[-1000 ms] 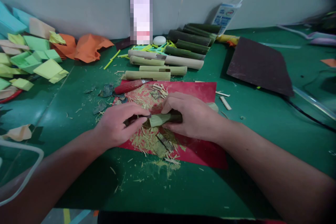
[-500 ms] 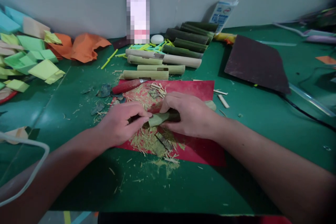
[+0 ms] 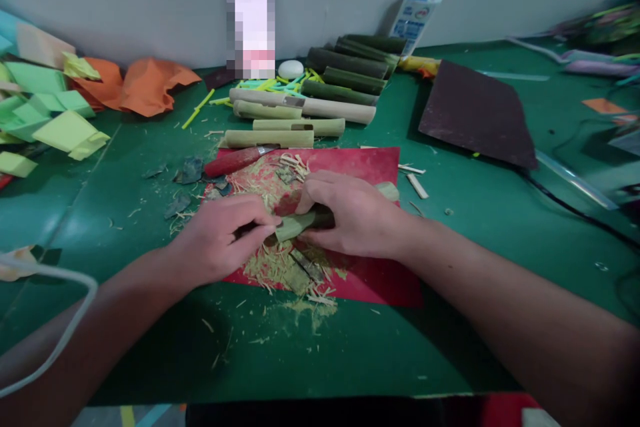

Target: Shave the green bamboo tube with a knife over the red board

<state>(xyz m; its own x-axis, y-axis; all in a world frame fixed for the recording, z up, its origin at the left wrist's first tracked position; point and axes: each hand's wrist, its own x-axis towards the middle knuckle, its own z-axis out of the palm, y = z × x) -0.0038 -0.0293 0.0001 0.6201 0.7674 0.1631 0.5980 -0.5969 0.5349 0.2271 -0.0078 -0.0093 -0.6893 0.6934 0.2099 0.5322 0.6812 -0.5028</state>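
A pale green bamboo tube [image 3: 295,223] lies slanted above a red sheet [image 3: 373,161]. My right hand [image 3: 357,217] is wrapped over its middle, with the tube's far end showing past the knuckles. At the near left end, the thumb and forefinger of my left hand [image 3: 225,237] are pinched together on the rim; whether a small piece is also between them is hidden. Bamboo shavings and dust [image 3: 273,270] cover the sheet around both hands. A red-handled knife [image 3: 235,163] rests at the sheet's upper left edge.
Behind the sheet lie several cut bamboo tubes [image 3: 270,139] and darker green ones [image 3: 353,80]. A dark brown sheet [image 3: 475,113] is at right, near a black cable [image 3: 565,203]. Folded papers [image 3: 67,133] sit at left. A white cord [image 3: 87,307] crosses my left forearm.
The whole view has shifted slightly, so the things on the table appear a little further left and higher. Both hands keep their grip on the bamboo tube.
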